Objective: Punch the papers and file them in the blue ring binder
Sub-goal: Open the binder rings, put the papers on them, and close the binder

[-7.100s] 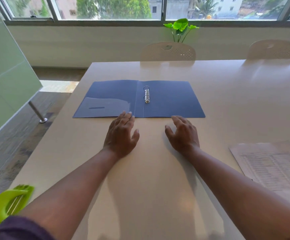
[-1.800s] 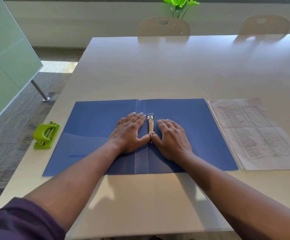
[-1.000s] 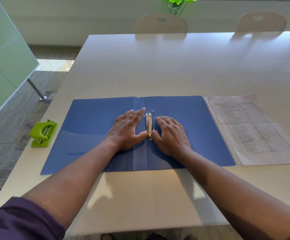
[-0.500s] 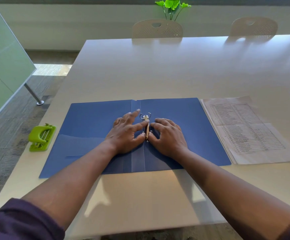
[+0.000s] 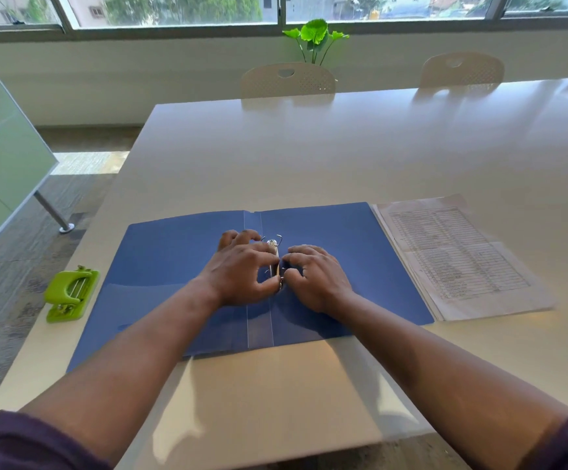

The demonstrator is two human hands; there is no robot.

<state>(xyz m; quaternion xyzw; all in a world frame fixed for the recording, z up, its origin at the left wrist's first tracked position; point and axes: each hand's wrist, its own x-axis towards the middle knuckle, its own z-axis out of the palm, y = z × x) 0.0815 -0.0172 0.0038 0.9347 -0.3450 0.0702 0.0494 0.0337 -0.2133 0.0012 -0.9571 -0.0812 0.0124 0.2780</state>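
The blue ring binder (image 5: 343,245) lies open and flat on the table, close to me. Its metal ring mechanism (image 5: 273,252) runs along the spine, and the far ring stands parted. My left hand (image 5: 242,269) and my right hand (image 5: 313,276) sit on either side of the mechanism, fingers curled and pinching its rings from both sides. A stack of printed papers (image 5: 455,256) lies directly right of the binder, touching its edge. A green hole punch (image 5: 70,291) stands at the table's left edge, left of the binder.
The pale table (image 5: 309,157) stretches far behind the binder. Two beige chairs (image 5: 287,79) stand at its far side, with a green plant (image 5: 315,33) behind them under the window. A green glass partition (image 5: 1,157) rises at the left.
My fingers have gone from lying flat beside the rings to curling around them, and the far ring now shows parted. The view has tilted up a little.
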